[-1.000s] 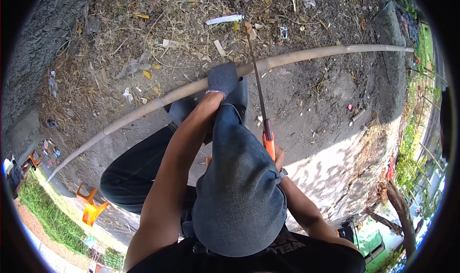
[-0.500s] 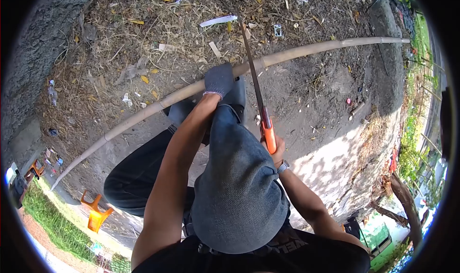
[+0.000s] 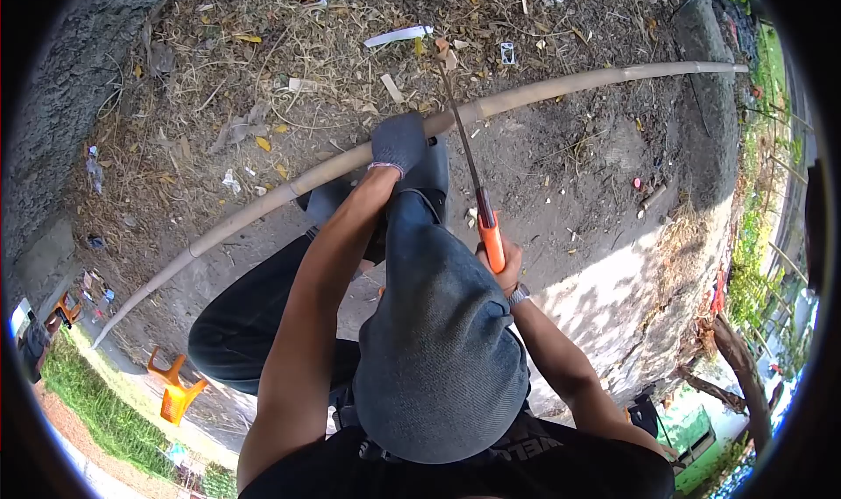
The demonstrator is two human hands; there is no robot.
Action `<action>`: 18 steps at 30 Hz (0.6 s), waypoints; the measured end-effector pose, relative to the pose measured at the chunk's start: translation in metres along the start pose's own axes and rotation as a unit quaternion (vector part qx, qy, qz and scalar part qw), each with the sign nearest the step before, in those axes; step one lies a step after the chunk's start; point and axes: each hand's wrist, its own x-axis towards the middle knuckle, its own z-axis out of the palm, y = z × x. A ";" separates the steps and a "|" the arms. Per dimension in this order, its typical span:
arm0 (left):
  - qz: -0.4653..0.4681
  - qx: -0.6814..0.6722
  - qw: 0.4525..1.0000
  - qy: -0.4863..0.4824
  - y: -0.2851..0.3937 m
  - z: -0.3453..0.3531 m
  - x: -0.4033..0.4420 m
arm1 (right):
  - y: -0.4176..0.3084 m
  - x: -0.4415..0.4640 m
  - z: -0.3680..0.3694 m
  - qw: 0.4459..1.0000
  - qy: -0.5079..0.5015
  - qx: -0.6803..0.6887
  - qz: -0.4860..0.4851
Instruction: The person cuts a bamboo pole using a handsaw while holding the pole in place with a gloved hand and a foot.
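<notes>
A long curved bamboo pole [image 3: 561, 87] runs across the view from lower left to upper right. My left hand [image 3: 399, 142], in a dark grey glove, is closed round the pole beside my raised knee. My bare right hand [image 3: 503, 266], with a watch at the wrist, is wrapped round the orange handle of a saw [image 3: 467, 153]. The saw's thin dark blade crosses the pole just right of my left hand. Its tip reaches over the dry litter beyond. Whether the blade has cut into the pole cannot be made out.
Dirt ground [image 3: 604, 148] with dry stalks, leaves and scraps lies all round. A rough grey wall [image 3: 70, 87] stands at the upper left, and a concrete edge [image 3: 714, 122] at the right. An orange plastic chair [image 3: 175, 392] is at the lower left.
The saw and my right hand shifted toward me, then slightly forward again, with the blade still across the pole. My left hand keeps its hold. The whole view has shifted a little.
</notes>
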 end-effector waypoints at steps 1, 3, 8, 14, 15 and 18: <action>0.002 -0.002 1.000 -0.001 0.000 0.001 0.001 | 0.036 -0.039 -0.010 0.999 -0.008 0.027 -0.027; 0.000 -0.008 1.000 -0.009 0.002 0.010 -0.009 | 0.021 -0.087 -0.033 0.998 -0.057 -0.005 0.003; -0.017 0.033 0.999 0.002 0.007 0.011 -0.012 | 0.017 0.006 0.012 0.999 0.021 -0.001 -0.036; -0.004 0.018 0.999 -0.037 0.001 0.002 -0.002 | 0.013 0.002 0.021 0.999 0.033 0.033 0.014; -0.005 0.020 0.999 -0.027 0.001 -0.005 0.001 | 0.024 -0.023 0.011 0.999 0.017 0.047 -0.003; 0.001 0.033 0.999 -0.007 0.001 0.006 -0.004 | 0.129 -0.108 -0.009 0.982 -0.036 0.150 0.108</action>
